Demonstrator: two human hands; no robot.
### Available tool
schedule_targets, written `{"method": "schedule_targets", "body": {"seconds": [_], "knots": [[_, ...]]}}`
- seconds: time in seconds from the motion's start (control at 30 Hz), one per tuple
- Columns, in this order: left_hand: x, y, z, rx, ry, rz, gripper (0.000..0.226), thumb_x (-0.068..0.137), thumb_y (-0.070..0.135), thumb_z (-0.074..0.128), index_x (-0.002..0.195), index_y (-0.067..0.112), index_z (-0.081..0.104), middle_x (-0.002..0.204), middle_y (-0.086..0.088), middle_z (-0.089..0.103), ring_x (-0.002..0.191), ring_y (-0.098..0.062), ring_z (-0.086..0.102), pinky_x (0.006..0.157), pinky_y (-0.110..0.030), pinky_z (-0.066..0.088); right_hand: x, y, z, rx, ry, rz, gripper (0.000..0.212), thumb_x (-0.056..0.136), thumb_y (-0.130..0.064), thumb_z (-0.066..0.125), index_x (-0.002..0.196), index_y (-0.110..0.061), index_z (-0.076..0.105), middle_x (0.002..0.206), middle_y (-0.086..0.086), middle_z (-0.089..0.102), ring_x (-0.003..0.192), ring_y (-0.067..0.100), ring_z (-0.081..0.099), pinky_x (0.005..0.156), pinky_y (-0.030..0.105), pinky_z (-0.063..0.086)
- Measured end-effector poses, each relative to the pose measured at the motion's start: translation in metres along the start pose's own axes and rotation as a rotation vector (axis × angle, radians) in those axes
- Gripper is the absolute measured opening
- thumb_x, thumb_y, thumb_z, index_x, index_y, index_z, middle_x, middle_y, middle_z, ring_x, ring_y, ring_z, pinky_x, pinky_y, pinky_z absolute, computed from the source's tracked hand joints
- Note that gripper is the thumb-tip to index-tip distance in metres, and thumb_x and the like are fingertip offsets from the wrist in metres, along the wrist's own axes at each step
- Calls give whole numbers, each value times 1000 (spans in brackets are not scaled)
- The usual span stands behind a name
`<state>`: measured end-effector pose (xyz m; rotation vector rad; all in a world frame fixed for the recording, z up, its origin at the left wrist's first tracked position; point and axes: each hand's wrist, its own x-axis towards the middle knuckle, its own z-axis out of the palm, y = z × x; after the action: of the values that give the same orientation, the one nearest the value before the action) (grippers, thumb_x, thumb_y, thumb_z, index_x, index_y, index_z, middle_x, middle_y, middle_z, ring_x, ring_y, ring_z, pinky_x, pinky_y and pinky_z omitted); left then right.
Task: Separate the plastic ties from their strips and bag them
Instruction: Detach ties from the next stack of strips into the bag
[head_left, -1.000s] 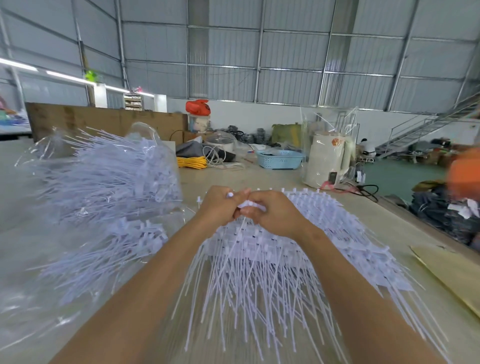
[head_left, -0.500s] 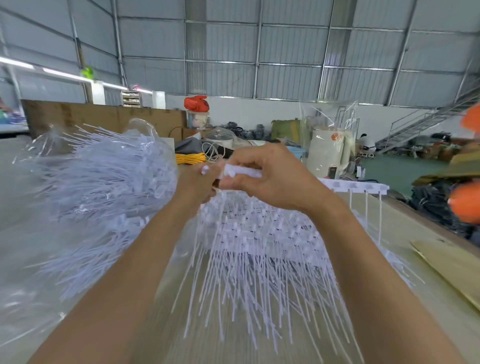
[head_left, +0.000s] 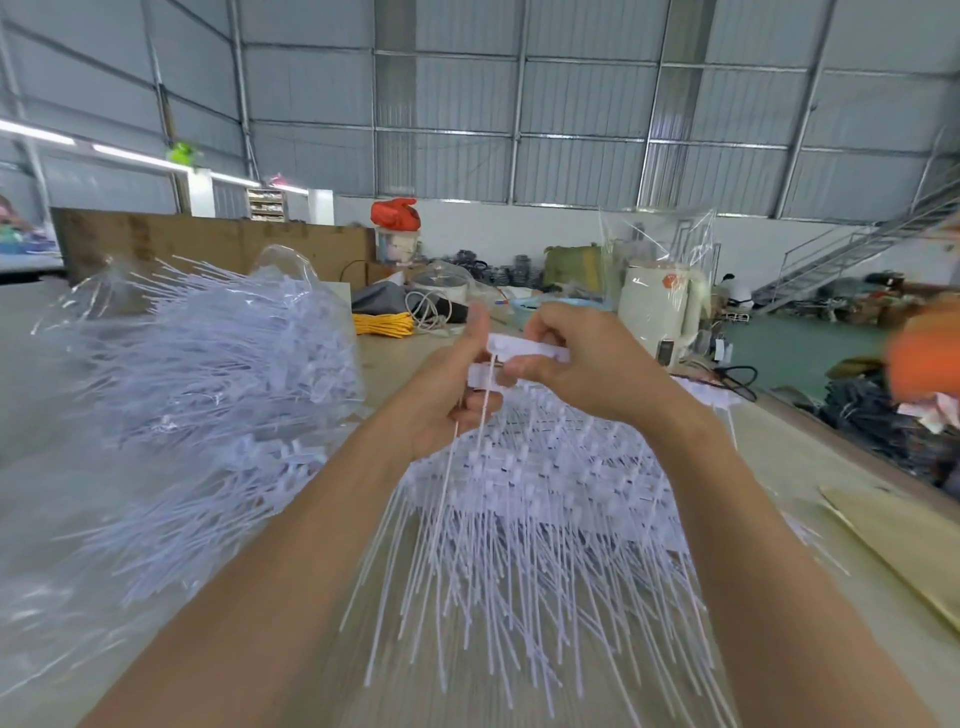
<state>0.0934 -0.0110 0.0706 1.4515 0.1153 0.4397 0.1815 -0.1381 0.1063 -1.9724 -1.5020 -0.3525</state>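
Holding a white strip of plastic ties (head_left: 527, 351) up in front of me over the table (head_left: 810, 467), I have both hands closed on it. My right hand (head_left: 587, 364) curls its fingers and thumb round the flat bar of the strip, which pokes out to the left of my knuckles; more of the strip shows past my wrist on the right, with one tie hanging from it. My left hand (head_left: 449, 395) sits just beside it, thumb pointing up, fingers curled round one or two thin tie tails (head_left: 467, 431) that drop straight down from the strip between my forearms. Whether those ties are already off the bar I cannot tell.

Below my hands a big heap of strips still full of ties (head_left: 540, 519) fans out across the table, tails pointing toward me. To my left lies a clear plastic bag (head_left: 78, 467) stuffed with loose white ties (head_left: 218, 364), well apart from my hands.

Farther back on the table lie a coil of yellow cord (head_left: 383, 325), a blue basket (head_left: 524, 306) and a cream-coloured appliance wrapped in clear plastic (head_left: 662, 306). A sheet of cardboard (head_left: 898, 545) lies at the right edge.
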Motion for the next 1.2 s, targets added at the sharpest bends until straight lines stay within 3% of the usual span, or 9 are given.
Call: {"method": "schedule_targets", "body": {"seconds": [0.17,0.33,0.53,0.67,0.77,0.87,0.97,1.1,1.2], "knots": [[2,-3,8,278,265,196,32,84,47,62,66,22,54,45,12,47,39,-4,35,36,-12,26,1,8,5,11,10,-29,24,79,-37,71,84,-18,59,69,-16,47,63,-3,45,56,15,33],[0,-4,9,297,285,294,38,93,36,55,63,13,54,46,8,51,35,-2,37,37,-11,29,-2,9,0,4,-86,-45,12,88,-33,61,79,-26,64,73,-2,61,71,16,57,67,32,43],[0,-4,6,320,307,168,30,94,30,56,88,2,63,41,6,46,31,-4,33,34,-12,25,-2,3,8,-71,-70,-93,26,86,-22,65,66,-34,52,60,-12,48,59,11,44,58,29,35],[2,-3,4,313,320,63,24,94,25,57,77,8,57,38,6,44,30,-5,31,32,-13,23,-2,-3,13,-254,-24,-106,9,85,-24,65,82,-32,62,57,-15,41,65,17,44,59,27,30],[5,-3,1,284,339,-26,22,93,22,59,92,1,63,43,1,44,31,-7,28,31,-13,20,-3,-10,15,-430,-24,-117,19,86,-28,62,103,-34,66,74,-7,59,83,21,56,63,27,32],[6,0,-3,218,342,-142,25,93,17,55,71,5,56,40,1,41,28,-7,23,31,-10,16,-4,-16,15,-527,-8,-162,2,86,-25,59,88,-25,60,69,-6,52,83,22,57,61,26,29],[8,4,-5,125,347,-206,30,94,12,48,64,12,51,38,2,41,26,-7,21,30,-9,15,-7,-27,12,-605,-4,-191,17,87,-22,56,77,-24,43,65,-5,39,75,21,48,60,26,27],[12,-14,-24,472,650,-61,27,91,19,55,66,12,47,62,-8,50,49,-19,43,52,-21,34,-15,-52,-12,-309,88,-290,7,84,-26,64,78,-23,61,65,-3,54,64,17,52,57,25,34],[9,-16,-35,237,633,-50,16,94,16,51,83,6,56,60,-8,55,42,-12,48,38,-17,36,-26,-72,-36,-104,187,-372,16,77,-40,64,67,-31,56,53,-9,52,48,3,41,48,23,27]]}}
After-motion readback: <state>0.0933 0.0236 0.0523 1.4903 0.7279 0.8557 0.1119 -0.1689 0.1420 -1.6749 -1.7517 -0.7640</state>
